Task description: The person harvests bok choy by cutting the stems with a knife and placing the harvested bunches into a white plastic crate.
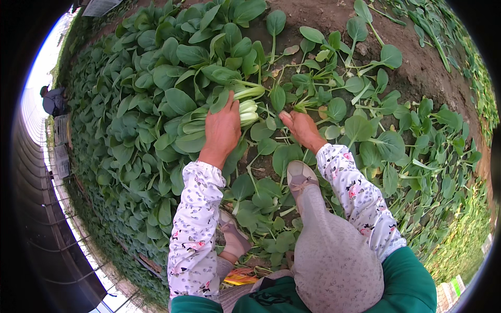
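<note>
We see the left hand closed around a pale-stalked bok choy plant in the bed, the right hand reaching low with its grip hidden, where hasty pulling could snap the stalks.

Both floral-sleeved arms reached forward, the left hand palm-down with its grip curled closed, the right hand beside it, fingers bunched downward.
</note>
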A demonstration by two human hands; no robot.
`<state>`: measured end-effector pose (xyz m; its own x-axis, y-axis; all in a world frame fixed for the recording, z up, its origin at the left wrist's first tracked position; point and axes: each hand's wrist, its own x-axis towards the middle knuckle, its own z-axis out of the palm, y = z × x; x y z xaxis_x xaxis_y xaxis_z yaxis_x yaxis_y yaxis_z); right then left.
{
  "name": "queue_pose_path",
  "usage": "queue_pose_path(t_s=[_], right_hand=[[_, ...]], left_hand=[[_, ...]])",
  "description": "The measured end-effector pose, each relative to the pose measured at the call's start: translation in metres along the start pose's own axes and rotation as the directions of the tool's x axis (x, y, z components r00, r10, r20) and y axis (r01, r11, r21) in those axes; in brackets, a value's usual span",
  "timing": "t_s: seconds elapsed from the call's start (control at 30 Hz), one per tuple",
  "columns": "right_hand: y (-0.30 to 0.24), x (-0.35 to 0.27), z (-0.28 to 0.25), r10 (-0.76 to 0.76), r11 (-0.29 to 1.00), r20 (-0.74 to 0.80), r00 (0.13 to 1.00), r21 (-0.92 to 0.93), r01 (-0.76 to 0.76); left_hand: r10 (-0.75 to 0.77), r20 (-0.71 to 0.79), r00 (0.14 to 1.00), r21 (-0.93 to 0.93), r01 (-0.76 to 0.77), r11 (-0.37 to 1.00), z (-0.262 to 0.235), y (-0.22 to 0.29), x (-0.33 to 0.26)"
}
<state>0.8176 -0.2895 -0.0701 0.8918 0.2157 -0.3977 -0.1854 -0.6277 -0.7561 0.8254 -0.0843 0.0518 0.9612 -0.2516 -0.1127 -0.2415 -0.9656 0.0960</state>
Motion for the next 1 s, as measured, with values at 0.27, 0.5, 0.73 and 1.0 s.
queue_pose_path(t_s=[0.27,0.5,0.73,1.0], right_hand=[[-0.045,-0.036,-0.040,0.044,0.135,0.280,0.959,0.950,-0.283],[-0.053,-0.063,-0.048,0.208,0.326,0.096,0.973,0.931,-0.162],[-0.054,-0.107,-0.038,0.082,0.381,0.242,0.967,0.889,-0.255],[-0.013,-0.090,-0.004,0.043,0.954,-0.007,0.999,0.298,-0.039]], left_hand=[[0.219,-0.141,0.966,-0.021,-0.224,0.974,-0.037,0.036,-0.058],[0.193,-0.228,0.954,-0.259,-0.250,0.933,-0.052,0.067,-0.094],[0.182,0.187,0.965,-0.335,-0.111,0.936,-0.048,0.085,-0.085],[0.100,0.163,0.982,-0.202,-0.066,0.977,-0.039,0.075,-0.070]])
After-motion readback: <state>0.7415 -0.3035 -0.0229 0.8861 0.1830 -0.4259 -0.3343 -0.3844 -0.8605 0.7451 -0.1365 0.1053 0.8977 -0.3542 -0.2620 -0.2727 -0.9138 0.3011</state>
